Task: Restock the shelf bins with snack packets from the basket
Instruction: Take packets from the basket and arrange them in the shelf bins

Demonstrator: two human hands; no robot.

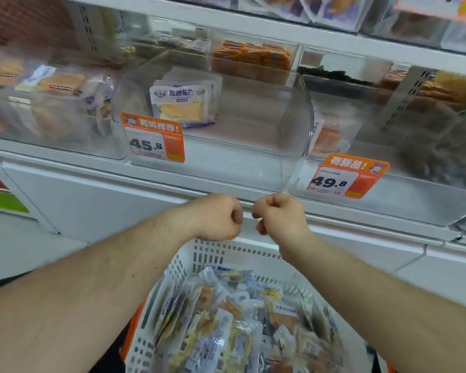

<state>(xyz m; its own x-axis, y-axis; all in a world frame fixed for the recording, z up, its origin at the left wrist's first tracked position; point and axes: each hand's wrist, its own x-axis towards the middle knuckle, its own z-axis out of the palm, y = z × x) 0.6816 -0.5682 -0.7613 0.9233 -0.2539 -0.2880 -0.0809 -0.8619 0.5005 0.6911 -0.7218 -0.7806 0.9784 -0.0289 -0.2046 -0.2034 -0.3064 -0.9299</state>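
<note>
White shop shelving straight ahead, rows of clear plastic shelf bins tilted toward the aisle so stock slides forward. Middle clear bin [213, 114] nearly bare: one small stack of pale blue-and-white snack packets with yellow contents [182, 103] leaning at its far left, orange price tag reading 45.8 [153, 137] clipped to the front lip. Room to spare on the right of that bin, likely the target. Down near, white perforated plastic basket [207, 251] parked right under the shelf, heaped with loose clear-and-blue snack packets [234, 319], handy for a short lift. Left hand [215, 218] and right hand [279, 218] side by side above the basket's far rim, both clenched into loose fists, nothing visibly held. Packets lying below and nearer than the knuckles, apart from the fingers, none touched.
</note>
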